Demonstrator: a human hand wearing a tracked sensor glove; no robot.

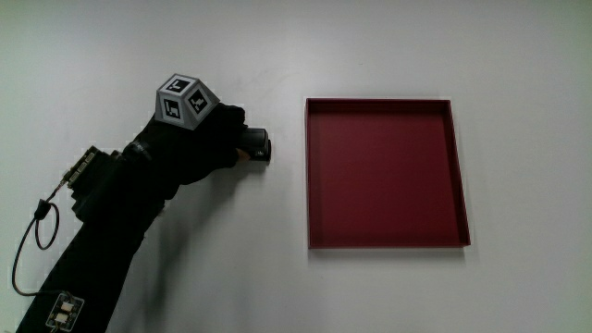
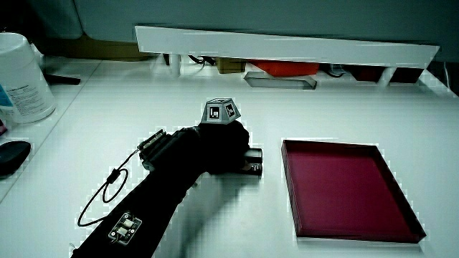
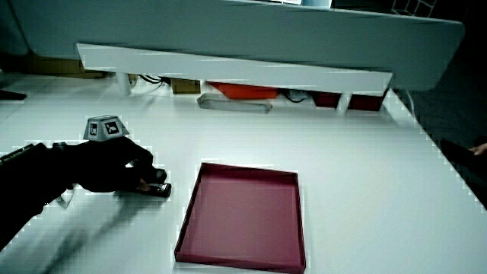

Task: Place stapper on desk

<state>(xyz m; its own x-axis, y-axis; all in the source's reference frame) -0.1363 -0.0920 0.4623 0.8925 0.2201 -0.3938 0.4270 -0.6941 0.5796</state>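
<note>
A small black stapler (image 1: 256, 145) lies on the white desk (image 1: 388, 46) beside the red tray (image 1: 451, 166). The gloved hand (image 1: 208, 139) covers most of it, fingers curled around its body; only the end nearest the tray shows. In both side views the stapler (image 2: 252, 162) (image 3: 157, 187) rests on the desk surface under the hand (image 2: 222, 147) (image 3: 118, 169). The patterned cube (image 1: 184, 101) sits on the back of the hand. The tray (image 2: 344, 188) (image 3: 243, 217) holds nothing.
A low white partition (image 2: 287, 44) (image 3: 228, 67) runs along the desk's edge farthest from the person. A white canister (image 2: 21, 79) and a dark rounded object (image 2: 13, 156) stand at the desk's edge in a side view. A cable loop (image 1: 37, 227) hangs from the forearm.
</note>
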